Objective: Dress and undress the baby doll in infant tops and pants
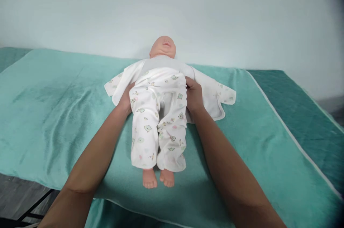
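Note:
A baby doll (163, 46) lies on its back, head at the far side, bare feet (149, 178) toward me. It wears white printed pants (145, 124) pulled high over its belly. A white jacket (212, 88) spreads out open on both sides, sleeves stretched outward. My right hand (194, 95) is at the pants' right edge near the waist, fingers closed on the cloth. On the opposite side, my left hand (127, 96) reaches in beside the pants; its fingers are hidden behind the cloth and the doll's body.
A light green blanket (61, 113) with wrinkles on the left covers the table. Darker green quilted cloth (301, 113) shows at the right. A pale wall (172, 6) stands directly behind the doll's head. Dark metal legs (36, 204) show below the table's left front edge.

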### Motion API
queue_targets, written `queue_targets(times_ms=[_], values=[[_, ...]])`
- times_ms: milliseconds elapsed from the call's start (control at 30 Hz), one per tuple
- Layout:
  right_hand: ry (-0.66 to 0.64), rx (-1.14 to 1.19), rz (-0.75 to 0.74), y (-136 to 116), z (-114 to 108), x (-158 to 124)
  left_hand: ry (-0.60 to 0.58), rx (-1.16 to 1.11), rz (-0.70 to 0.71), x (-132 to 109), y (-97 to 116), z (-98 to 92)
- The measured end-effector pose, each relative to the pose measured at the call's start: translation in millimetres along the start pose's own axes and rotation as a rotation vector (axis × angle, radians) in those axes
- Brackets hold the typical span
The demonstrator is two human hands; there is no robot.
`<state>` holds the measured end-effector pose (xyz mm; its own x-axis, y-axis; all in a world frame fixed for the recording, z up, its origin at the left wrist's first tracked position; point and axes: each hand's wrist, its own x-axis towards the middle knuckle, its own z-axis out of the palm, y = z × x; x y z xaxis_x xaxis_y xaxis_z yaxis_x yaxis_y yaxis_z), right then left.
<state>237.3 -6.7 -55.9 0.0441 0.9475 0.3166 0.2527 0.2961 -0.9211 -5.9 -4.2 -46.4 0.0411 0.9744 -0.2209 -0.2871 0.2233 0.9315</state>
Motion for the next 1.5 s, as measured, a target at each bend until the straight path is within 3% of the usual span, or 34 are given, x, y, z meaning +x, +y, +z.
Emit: queue_targets(times_ms=[100,167,267,367,567,900,1067,1300,1500], values=[[0.202,-0.056,-0.061,4,2,0,-0.022,0.05,0.09,2,-2,-0.5],[0.257,-0.034,-0.051,7,3,1,-0.022,0.17,0.211,3,-4,-2.5],[0.258,0.005,-0.062,5,1,5,0.061,0.337,0.429,4,-3,-3.8],[0.172,0.032,-0.051,-2,-2,12,0.116,0.352,0.535,2,2,-1.3],[-0.125,-0.007,-0.007,-16,-13,34,0.0,0.432,0.498,4,11,3.4],[-0.33,-0.096,-0.111,-13,-26,41,-0.081,0.607,0.572,3,21,11.1],[-0.3,-0.133,-0.283,-14,-22,42,-0.054,0.722,0.574,-3,26,15.2],[-0.263,-0.221,-0.381,-25,-5,48,0.007,0.755,0.604,5,19,17.8],[-0.164,-0.543,-0.378,-34,17,76,0.207,0.704,0.572,30,13,10.1]])
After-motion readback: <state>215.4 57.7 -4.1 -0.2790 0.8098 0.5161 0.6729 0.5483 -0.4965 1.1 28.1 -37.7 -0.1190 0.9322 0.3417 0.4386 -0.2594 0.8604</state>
